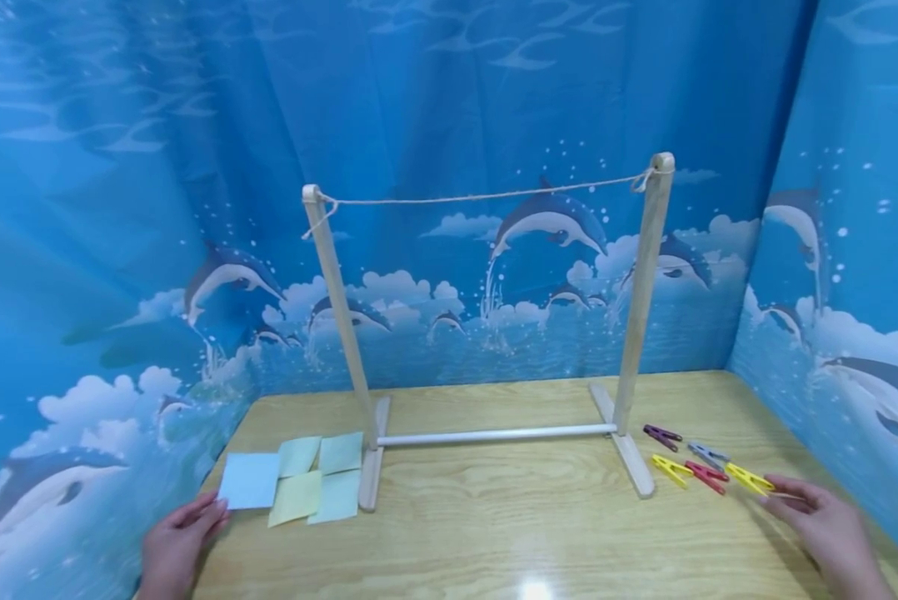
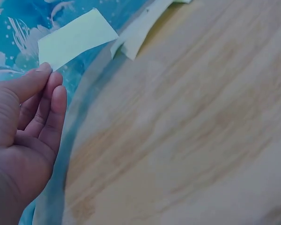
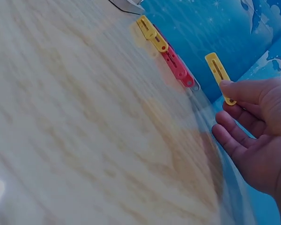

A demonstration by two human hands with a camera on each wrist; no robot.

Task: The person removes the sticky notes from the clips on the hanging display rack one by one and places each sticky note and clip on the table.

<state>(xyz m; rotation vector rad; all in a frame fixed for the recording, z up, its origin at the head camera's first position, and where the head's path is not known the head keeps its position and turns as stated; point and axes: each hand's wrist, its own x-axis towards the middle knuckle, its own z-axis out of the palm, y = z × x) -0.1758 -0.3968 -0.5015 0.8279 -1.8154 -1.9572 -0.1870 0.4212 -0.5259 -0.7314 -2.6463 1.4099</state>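
At the table's left side my left hand (image 1: 182, 546) pinches the lower corner of a pale blue sticky note (image 1: 249, 481) between thumb and finger. In the left wrist view that note (image 2: 77, 40) is held up at the fingertips. Several more notes in green and yellow (image 1: 296, 497) lie just right of it. Over on the right, my right hand (image 1: 820, 521) pinches one end of a yellow clothespin (image 1: 749, 479), seen close in the right wrist view (image 3: 218, 75). Beside it lie another yellow clothespin (image 1: 671, 471), a red one (image 1: 707, 477), a grey one (image 1: 708, 455) and a dark purple one (image 1: 662, 437).
A wooden frame stands mid-table, with a left post (image 1: 341, 308), a right post (image 1: 644, 300) and a white bar (image 1: 494, 435) low between them. A string (image 1: 479, 197) is tied across the tops. Behind hangs a blue dolphin-print curtain (image 1: 449, 100). The wooden table (image 1: 494, 517) spreads in front.
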